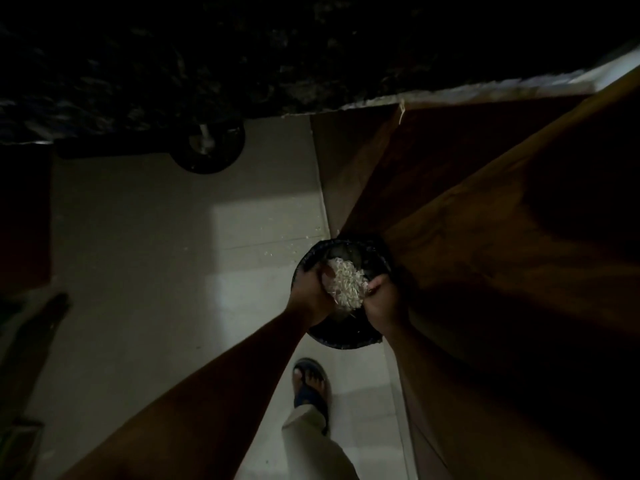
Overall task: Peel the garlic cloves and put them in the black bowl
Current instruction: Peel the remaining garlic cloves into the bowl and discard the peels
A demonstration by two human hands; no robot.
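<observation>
The view is dim and looks straight down at the floor. A pale heap of garlic peels (348, 284) is cupped between my two hands. My left hand (310, 294) curls round its left side and my right hand (384, 301) round its right side. Both hands hold the heap over a round black bin (341, 344) with a dark liner, which stands on the floor against the cabinet. No peeled cloves show anywhere in view.
A dark speckled countertop (207, 64) fills the top. A brown wooden cabinet (485, 237) stands at the right. Pale floor tiles (138, 237) carry scattered peel bits (304, 239). A round black object (207, 148) sits under the counter edge. My sandalled foot (310, 382) is below the bin.
</observation>
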